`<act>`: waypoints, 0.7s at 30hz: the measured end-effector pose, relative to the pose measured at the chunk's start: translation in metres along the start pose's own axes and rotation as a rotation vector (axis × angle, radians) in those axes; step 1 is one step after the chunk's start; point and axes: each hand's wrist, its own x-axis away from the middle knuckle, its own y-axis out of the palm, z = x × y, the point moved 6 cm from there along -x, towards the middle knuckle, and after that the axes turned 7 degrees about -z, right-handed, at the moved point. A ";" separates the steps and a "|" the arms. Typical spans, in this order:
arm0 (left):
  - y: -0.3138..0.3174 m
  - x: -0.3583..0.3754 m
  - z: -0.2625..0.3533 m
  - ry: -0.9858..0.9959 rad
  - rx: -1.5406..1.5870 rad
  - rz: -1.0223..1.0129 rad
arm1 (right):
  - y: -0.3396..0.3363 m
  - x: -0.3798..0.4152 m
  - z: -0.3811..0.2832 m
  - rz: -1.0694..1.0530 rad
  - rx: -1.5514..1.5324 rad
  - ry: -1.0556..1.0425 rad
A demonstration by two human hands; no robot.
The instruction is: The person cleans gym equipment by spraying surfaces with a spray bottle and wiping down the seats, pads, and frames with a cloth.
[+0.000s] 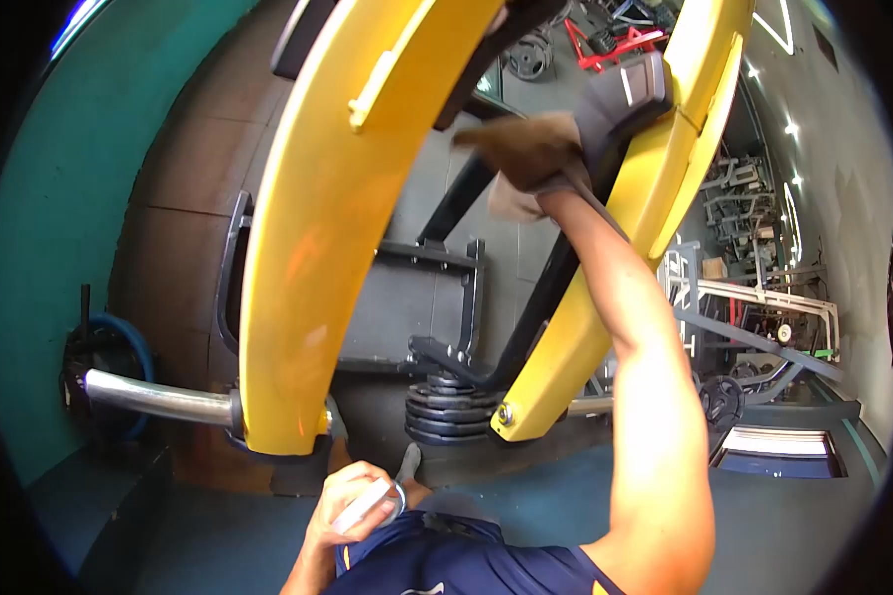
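Note:
Near my waist at the lower left, my left hand (352, 501) is closed around a white object (362, 504) with a rounded rim; its kind is hard to make out. My right arm reaches up and forward along the yellow machine arm (566, 367). At its end my right hand (516, 201), blurred by motion, grips a brown cloth (531, 149). The cloth lies beside the dark padded part (620, 104) of the machine and seems to touch it. Most of my right fingers are hidden under the cloth.
A second yellow arm (313, 248) rises at the left, with a chrome bar (159, 397) sticking out. Stacked black weight plates (448, 412) sit low in the middle. A teal wall (60, 198) stands left; a bench frame (764, 307) and other gym machines stand right.

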 end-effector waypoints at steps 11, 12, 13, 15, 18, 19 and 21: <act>-0.002 -0.035 0.031 0.165 -0.282 0.064 | -0.088 0.037 0.000 0.167 -0.805 0.247; 0.000 -0.053 0.043 0.265 -0.335 0.073 | -0.093 0.063 -0.013 0.133 -0.682 0.179; 0.004 -0.071 0.055 0.361 -0.387 0.080 | -0.104 0.089 -0.018 -0.052 -0.464 0.150; 0.012 -0.115 0.075 0.479 -0.458 0.137 | -0.125 0.136 -0.016 0.096 -0.653 0.262; 0.014 -0.203 0.103 0.563 -0.510 0.257 | -0.175 0.182 -0.011 -0.024 -0.947 0.648; 0.012 -0.238 0.111 0.604 -0.485 0.310 | -0.170 0.197 -0.021 0.017 -0.851 0.707; 0.006 -0.310 0.131 0.646 -0.288 0.405 | -0.178 0.220 -0.050 -0.308 -0.479 0.791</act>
